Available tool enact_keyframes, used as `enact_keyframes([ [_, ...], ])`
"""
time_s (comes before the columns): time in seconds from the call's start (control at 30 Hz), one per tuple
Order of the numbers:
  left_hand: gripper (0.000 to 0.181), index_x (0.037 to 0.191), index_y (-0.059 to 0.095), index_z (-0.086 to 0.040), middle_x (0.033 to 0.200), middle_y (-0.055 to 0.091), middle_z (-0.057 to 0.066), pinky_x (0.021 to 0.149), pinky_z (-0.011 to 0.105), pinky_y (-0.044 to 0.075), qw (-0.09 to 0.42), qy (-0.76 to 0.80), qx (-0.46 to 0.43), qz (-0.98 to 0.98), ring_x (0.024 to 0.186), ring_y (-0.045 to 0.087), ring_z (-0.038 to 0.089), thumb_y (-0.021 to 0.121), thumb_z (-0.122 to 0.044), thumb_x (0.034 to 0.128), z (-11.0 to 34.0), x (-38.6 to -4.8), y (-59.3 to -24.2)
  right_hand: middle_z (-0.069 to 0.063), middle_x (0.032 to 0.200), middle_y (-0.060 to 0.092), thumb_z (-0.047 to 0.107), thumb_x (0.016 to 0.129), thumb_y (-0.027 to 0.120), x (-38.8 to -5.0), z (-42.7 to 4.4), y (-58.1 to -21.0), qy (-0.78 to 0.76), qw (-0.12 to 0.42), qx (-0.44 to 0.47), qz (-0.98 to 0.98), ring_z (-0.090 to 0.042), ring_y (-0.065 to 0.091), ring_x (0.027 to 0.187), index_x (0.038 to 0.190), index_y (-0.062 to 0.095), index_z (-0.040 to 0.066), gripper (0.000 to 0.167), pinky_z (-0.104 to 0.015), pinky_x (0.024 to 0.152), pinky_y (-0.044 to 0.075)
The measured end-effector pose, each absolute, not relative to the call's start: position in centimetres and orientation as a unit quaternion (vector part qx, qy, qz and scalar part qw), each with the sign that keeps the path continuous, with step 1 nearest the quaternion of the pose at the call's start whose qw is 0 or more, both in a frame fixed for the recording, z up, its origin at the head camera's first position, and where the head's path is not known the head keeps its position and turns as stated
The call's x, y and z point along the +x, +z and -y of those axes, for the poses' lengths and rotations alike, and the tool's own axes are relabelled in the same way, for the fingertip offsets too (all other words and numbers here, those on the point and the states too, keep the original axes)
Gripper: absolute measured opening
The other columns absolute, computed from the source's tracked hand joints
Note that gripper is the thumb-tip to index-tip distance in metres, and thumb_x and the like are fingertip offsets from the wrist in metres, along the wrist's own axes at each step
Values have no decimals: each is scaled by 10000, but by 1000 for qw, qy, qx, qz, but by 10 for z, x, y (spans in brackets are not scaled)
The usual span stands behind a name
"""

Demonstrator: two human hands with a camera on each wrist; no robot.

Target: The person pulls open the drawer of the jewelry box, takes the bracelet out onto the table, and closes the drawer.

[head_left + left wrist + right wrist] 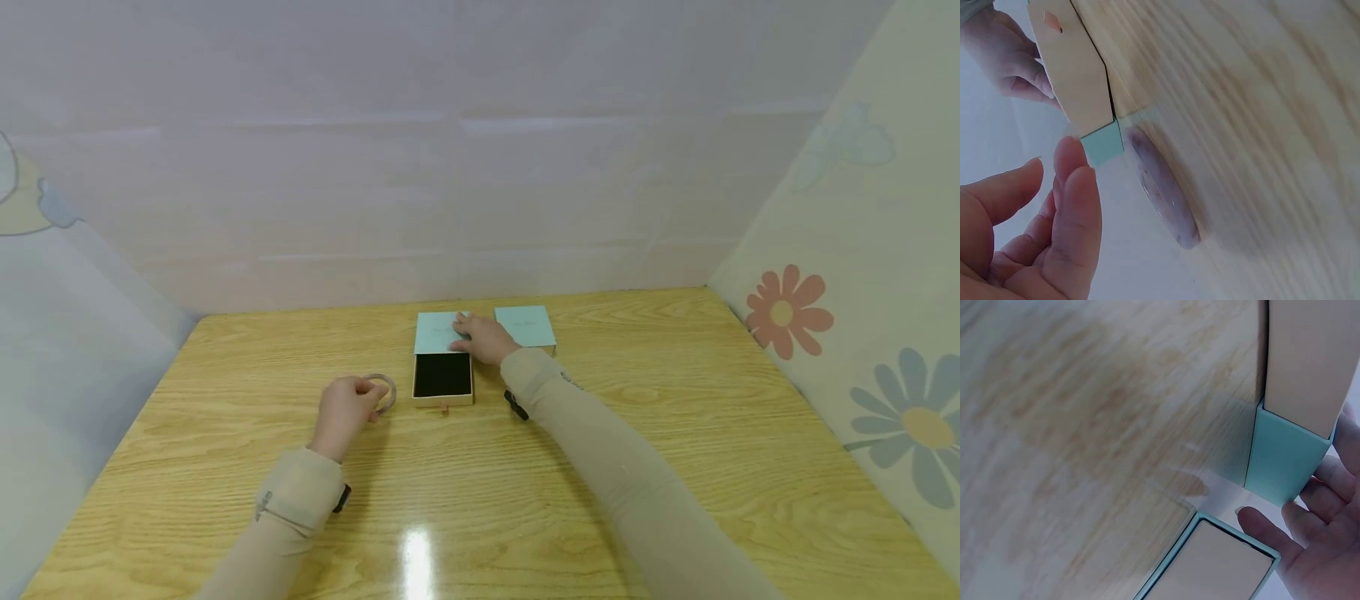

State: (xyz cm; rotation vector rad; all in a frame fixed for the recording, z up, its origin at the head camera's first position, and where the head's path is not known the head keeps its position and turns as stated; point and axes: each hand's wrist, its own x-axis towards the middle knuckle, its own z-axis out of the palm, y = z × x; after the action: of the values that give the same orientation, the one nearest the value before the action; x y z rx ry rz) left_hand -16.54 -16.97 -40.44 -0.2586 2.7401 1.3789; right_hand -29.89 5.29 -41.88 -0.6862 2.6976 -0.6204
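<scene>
A pale wall [450, 183] rises behind a glossy wood-grain tabletop [675, 450], and large printed flowers, one red [782, 313] and one blue-grey [912, 427], decorate the side wall on the right.

Near the far edge lies a drawer-style box. Its light-blue cover [435, 332] is at the back, and its cream tray [442, 401] sticks out toward the person, showing a black lining [442, 373] inside — a small tan pull tab [444, 410] is on the tray's front. To the right, just apart, a matching second box [525, 325] is closed, its own cream tray [1213, 565] sitting within the blue cover.

A greyish-purple bangle [1163, 187] lies on the tabletop, outside the boxes, left of the tray.

The left hand [348, 410] is beside the bangle; its grip is released, thumb and fingertips apart with a gap between fingers and ring. The right hand [486, 340] reaches over the first box, fingers resting on its blue cover — a loose, unclenched grip.
</scene>
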Motion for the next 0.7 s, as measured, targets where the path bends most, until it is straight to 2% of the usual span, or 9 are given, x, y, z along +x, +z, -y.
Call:
enact_keyframes([
  [0.27, 236, 930, 699, 76, 801, 674, 152, 609, 272, 467, 40, 459, -81, -884, 738, 644, 271, 641, -152, 954, 164, -163, -408, -84, 1583, 205, 318, 988, 543, -300, -53, -420, -215, 144, -237, -936, -266, 152, 1460, 1497, 333, 62, 608, -403, 1173, 204],
  [0.43, 238, 908, 696, 83, 728, 668, 138, 614, 270, 445, 39, 469, -77, -879, 738, 646, 275, 647, -147, 946, 160, -162, -409, -87, 1581, 206, 317, 987, 539, -300, -53, -420, -209, 141, -240, -937, -267, 154, 1459, 1496, 331, 58, 608, -403, 1171, 211],
  [0.57, 239, 925, 697, 93, 750, 682, 153, 604, 251, 467, 48, 479, -80, -873, 738, 667, 276, 652, -141, 943, 159, -162, -410, -101, 1581, 211, 313, 986, 542, -299, -53, -420, -211, 139, -242, -937, -274, 156, 1458, 1494, 333, 54, 608, -407, 1171, 209],
  [0.7, 248, 956, 698, 109, 807, 691, 177, 621, 282, 532, 59, 490, -85, -866, 732, 680, 274, 656, -136, 941, 157, -163, -412, -104, 1581, 212, 311, 986, 544, -298, -53, -420, -213, 139, -243, -936, -279, 159, 1456, 1495, 329, 56, 608, -405, 1171, 211],
])
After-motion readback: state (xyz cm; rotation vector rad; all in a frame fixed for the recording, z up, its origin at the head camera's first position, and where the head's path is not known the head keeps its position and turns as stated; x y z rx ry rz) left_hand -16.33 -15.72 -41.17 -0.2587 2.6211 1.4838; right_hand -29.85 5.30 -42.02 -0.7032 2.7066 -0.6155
